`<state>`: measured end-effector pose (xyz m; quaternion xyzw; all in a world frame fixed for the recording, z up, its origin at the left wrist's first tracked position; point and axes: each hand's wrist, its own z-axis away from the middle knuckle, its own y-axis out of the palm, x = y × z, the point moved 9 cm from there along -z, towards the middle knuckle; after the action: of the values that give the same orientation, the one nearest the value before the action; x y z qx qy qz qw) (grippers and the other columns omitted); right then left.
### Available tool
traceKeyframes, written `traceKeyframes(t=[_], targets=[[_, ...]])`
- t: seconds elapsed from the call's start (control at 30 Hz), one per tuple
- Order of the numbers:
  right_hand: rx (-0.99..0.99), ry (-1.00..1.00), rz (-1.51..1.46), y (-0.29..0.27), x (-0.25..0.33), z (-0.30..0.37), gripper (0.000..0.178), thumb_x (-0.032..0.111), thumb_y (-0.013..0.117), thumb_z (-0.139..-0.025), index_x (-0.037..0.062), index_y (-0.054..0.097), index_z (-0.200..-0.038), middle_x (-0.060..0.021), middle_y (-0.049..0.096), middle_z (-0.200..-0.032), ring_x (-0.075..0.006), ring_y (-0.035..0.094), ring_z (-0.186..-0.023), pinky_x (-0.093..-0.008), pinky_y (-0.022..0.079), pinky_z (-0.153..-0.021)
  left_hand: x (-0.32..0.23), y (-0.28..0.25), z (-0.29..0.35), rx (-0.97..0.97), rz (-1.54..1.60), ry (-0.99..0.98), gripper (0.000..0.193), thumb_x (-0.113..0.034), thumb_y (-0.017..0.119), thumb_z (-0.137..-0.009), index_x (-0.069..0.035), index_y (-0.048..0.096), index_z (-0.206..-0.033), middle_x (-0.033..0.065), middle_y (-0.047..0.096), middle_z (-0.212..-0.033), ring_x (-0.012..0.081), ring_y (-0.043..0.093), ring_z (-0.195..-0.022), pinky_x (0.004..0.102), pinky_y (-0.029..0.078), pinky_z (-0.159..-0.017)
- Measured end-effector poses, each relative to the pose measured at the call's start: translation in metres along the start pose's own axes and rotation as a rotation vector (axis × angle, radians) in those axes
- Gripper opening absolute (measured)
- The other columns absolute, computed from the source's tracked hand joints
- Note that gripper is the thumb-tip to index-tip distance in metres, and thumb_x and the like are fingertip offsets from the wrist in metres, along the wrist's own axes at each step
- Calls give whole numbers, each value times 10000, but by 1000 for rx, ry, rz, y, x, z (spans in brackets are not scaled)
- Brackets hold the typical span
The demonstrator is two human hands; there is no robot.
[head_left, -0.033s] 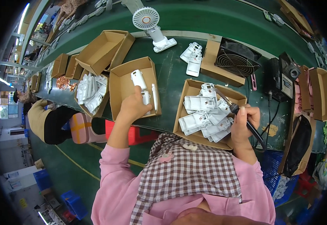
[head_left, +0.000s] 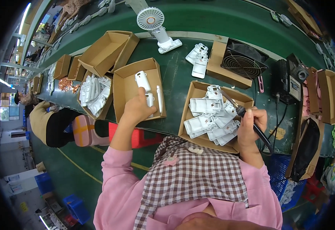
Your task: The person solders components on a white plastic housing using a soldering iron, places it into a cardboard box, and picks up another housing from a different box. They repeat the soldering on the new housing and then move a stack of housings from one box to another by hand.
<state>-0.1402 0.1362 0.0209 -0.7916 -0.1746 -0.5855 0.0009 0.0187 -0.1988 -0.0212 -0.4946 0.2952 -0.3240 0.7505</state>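
My left hand (head_left: 136, 109) reaches into a cardboard box, with its thumb and index finger on either side of a small white plastic casing (head_left: 150, 99). Its other fingers are hidden under the hand. Another white casing (head_left: 141, 81) lies just beyond it, and a narrow white piece (head_left: 159, 99) leans along the box's right side. In my right hand (head_left: 252, 126) is a soldering iron (head_left: 240, 111), gripped like a pen, its metal tip pointing up and left over white casings with small metal parts (head_left: 205, 105). These casings lie piled in a second cardboard box (head_left: 188, 138).
A white fan (head_left: 151, 20) stands at the back of the green bench. A black fan (head_left: 244, 63) and a black soldering station (head_left: 289, 82) are on the right. More white casings (head_left: 94, 92) fill a box at the left. Beyond it, a person (head_left: 44, 120) sits.
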Motion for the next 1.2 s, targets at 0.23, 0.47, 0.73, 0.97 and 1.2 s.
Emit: traceKeyframes(t=[0.23,0.47,0.73,0.97,1.2], targets=[[34,-25,69,6,2,-2,160,81,561,-879,67,433,-785,16,406,-627,-44,340,-516,-191,264,-454,28,1,-2,-3,-104,-49,700,-346,649,-711,6,300,-1206,299,589,-971,428,607,-889,465,492,-783],[53,16,13,7,6,-2,162,55,587,-876,43,447,-797,4,450,-639,-48,385,-553,-192,309,-518,39,-51,-32,-262,212,0,640,-289,630,-748,26,309,-1204,340,580,-993,466,586,-920,473,465,-840],[48,18,44,5,2,-2,164,54,588,-877,43,445,-796,4,450,-639,-48,384,-556,-190,308,-522,39,-13,-74,-26,2,-98,697,-291,673,-729,28,302,-1226,334,477,-1153,455,532,-1056,437,455,-912],[61,31,51,8,4,-3,170,57,586,-879,41,441,-791,5,449,-640,-48,384,-558,-192,308,-523,30,-11,-67,-123,-213,-106,702,-239,633,-738,29,270,-1275,309,498,-1091,410,590,-961,436,501,-821],[32,15,78,9,6,-4,169,82,564,-882,69,440,-767,33,402,-621,-37,333,-523,-194,256,-484,42,-24,-64,-274,-276,-56,605,-137,553,-765,3,289,-1290,248,583,-915,380,631,-852,449,517,-750]])
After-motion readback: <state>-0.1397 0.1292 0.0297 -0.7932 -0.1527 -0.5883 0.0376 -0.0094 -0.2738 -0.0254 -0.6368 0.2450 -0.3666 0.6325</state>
